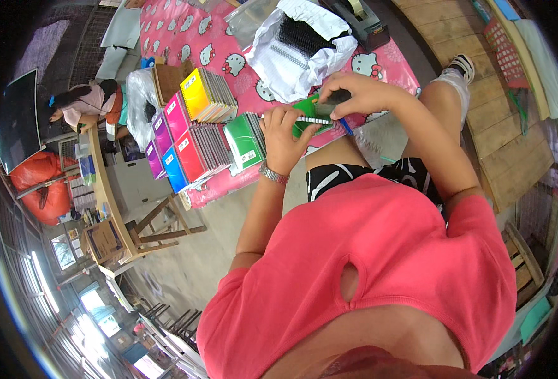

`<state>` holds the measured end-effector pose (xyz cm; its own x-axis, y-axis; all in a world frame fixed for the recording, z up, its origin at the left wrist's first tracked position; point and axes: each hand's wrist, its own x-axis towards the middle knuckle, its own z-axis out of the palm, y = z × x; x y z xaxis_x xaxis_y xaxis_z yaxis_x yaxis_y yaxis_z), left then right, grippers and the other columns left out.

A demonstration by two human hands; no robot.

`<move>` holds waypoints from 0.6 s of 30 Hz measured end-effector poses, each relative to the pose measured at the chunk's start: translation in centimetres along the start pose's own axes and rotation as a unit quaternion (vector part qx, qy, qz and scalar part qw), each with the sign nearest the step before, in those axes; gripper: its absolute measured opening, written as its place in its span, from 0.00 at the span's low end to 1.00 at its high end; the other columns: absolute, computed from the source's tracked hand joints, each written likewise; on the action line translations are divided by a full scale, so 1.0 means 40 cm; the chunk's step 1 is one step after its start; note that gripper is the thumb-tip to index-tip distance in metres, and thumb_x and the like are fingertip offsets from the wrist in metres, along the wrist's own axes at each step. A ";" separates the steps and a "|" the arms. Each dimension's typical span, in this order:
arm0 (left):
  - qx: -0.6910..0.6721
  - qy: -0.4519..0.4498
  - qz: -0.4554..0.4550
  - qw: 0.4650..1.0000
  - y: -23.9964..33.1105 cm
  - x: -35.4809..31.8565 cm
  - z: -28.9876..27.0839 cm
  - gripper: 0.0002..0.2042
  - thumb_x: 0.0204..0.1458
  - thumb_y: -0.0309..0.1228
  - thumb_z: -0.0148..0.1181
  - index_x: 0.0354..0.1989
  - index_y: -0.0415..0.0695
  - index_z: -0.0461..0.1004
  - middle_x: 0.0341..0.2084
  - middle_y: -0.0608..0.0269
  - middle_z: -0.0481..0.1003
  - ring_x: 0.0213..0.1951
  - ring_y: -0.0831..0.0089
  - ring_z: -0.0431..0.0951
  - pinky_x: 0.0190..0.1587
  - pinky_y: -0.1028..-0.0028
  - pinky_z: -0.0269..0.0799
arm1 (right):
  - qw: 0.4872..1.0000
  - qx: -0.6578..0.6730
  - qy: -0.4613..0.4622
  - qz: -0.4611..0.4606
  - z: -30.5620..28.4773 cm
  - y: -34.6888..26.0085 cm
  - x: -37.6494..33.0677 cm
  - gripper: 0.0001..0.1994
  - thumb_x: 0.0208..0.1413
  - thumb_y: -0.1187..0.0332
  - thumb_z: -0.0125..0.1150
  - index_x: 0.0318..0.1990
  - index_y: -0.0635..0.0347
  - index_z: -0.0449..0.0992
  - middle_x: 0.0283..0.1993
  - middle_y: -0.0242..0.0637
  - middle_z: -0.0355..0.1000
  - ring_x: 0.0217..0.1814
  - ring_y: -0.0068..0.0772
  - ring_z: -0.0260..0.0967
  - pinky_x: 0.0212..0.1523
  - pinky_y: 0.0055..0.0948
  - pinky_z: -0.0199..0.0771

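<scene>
A green notebook (305, 128) with a white strip of holes along its edge lies tilted at the front of the table. My left hand (282, 136) is closed over its left end, thumb along the near side. My right hand (360, 96) curls round its right end, thumb at the white edge and fingers beyond it. Between those fingers something dark shows, too small to make out. A slim blue object (346, 126) sticks out just below my right thumb. Beside my left hand stands a stack of green spiral notebooks (241, 142).
More spiral notebooks stand in stacks to the left: yellow (197, 95), red (189, 155) and blue (173, 169). Black coils (301, 35) fill a white-lined container (263, 60) beyond my hands, beside a tape dispenser (367, 28). Another person (93, 104) is at a wooden table at far left.
</scene>
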<state>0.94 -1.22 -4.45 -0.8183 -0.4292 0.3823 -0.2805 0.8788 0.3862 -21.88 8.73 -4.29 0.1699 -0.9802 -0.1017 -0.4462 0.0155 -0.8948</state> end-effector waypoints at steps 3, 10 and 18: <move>-0.015 -0.001 0.000 1.000 0.006 0.001 -0.007 0.19 0.36 0.33 0.75 0.36 0.43 0.73 0.34 0.58 0.72 0.41 0.56 0.69 0.45 0.60 0.62 | 0.850 0.520 -0.066 -0.060 0.007 -0.024 -0.019 0.26 0.42 0.59 0.68 0.50 0.63 0.77 0.50 0.39 0.73 0.55 0.35 0.68 0.59 0.32 0.63; -0.029 -0.005 -0.015 0.999 -0.014 -0.017 -0.003 0.20 0.40 0.40 0.73 0.38 0.45 0.72 0.36 0.59 0.71 0.43 0.57 0.69 0.46 0.60 0.59 | 0.844 0.520 -0.089 -0.094 0.006 -0.031 -0.002 0.22 0.44 0.63 0.69 0.49 0.59 0.78 0.52 0.38 0.72 0.56 0.35 0.66 0.59 0.34 0.63; -0.025 -0.013 -0.070 0.997 -0.048 -0.003 -0.034 0.20 0.36 0.32 0.75 0.36 0.42 0.71 0.35 0.56 0.69 0.42 0.54 0.68 0.43 0.59 0.64 | 0.904 0.417 -0.066 -0.063 0.003 -0.020 0.015 0.20 0.46 0.68 0.67 0.49 0.60 0.77 0.53 0.33 0.71 0.56 0.29 0.65 0.58 0.29 0.62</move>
<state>2.25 -3.15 -4.11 -0.7858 -0.5409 0.2997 -0.3687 0.7989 0.4752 -21.31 8.16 -3.69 0.3011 -0.9533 0.0224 0.3921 0.1024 -0.9142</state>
